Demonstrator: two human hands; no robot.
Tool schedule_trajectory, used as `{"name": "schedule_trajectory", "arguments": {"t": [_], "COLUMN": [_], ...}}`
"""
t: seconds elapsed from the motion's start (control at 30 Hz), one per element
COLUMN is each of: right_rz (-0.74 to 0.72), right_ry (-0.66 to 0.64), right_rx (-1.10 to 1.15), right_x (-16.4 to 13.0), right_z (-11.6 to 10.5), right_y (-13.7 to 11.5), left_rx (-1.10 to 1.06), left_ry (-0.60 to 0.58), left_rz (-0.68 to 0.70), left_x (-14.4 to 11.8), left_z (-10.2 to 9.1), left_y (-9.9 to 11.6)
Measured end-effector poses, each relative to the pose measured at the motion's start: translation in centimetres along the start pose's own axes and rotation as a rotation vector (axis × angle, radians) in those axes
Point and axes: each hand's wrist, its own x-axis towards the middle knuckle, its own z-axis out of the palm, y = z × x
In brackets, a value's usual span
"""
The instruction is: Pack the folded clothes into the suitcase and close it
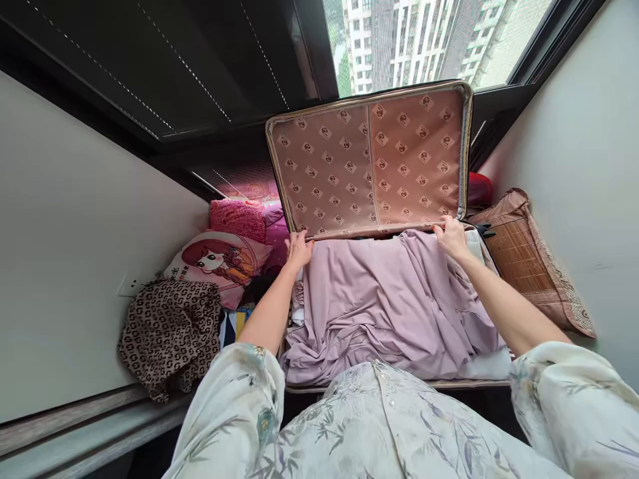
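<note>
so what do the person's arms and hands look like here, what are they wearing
Both forearms are bare. The left hand and right hand wear no gloves, and no rings or watch can be made out. The upper arms are covered by loose, wide sleeves of a pale cream top printed with faint grey-blue leaves and flowers, with a line of small buttons down its front.

Daylight from the window (pixel 439 40) up top, soft and even, no hard shadows. Buildings outside slightly washed out. Dark blind (pixel 164 66) underexposed. Strong wide-angle warp: walls bow at edges. Focus sharp throughout, no motion blur.
</note>
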Motion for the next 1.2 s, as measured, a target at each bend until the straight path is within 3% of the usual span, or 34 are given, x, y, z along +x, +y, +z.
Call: {"name": "schedule_trajectory", "arguments": {"t": [0.1,0.2,0.3,0.4,0.5,0.57,0.7,0.87,1.07,1.2], "right_rz": [-0.082,-0.171,-0.108,0.041,0.206,0.239,0.187,0.275,0.230,0.229], "right_ry": [0.077,0.059,-0.009,-0.134,-0.247,-0.275,-0.177,-0.111,-0.148,-0.132], "right_rx": [-0.088,-0.168,-0.320,-0.417,-0.406,-0.374,-0.366,-0.386,-0.382,-0.355], "right_x": [-3.9,-11.1,-18.2,-21.9,-21.5,-20.4,-19.9,-22.8,-24.2,-23.6], "right_z": [0.8,0.1,-0.6,-0.3,0.4,0.5,-0.6,-1.1,-0.1,0.0], "right_y": [0.4,1.5,3.2,5.3,7.3,8.1,8.3,9.0,11.6,12.4], "left_rx": [0.115,0.162,0.171,0.172,0.175,0.179,0.179,0.144,0.090,0.057], "left_ry": [-0.050,-0.125,-0.174,-0.202,-0.217,-0.243,-0.208,-0.038,-0.064,-0.018], "left_rz": [0.102,0.187,0.166,0.143,0.137,0.124,0.116,0.061,0.059,-0.073], "left_x": [-2.6,-6.7,-10.2,-11.3,-10.5,-10.0,-11.8,-19.8,-31.7,-35.2], "left_z": [1.3,2.7,4.4,5.9,6.3,5.9,4.1,3.3,2.8,1.4], "left_y": [-0.2,-1.5,-3.2,-4.2,-4.0,-3.6,-3.6,-5.1,-5.6,-7.1]}}
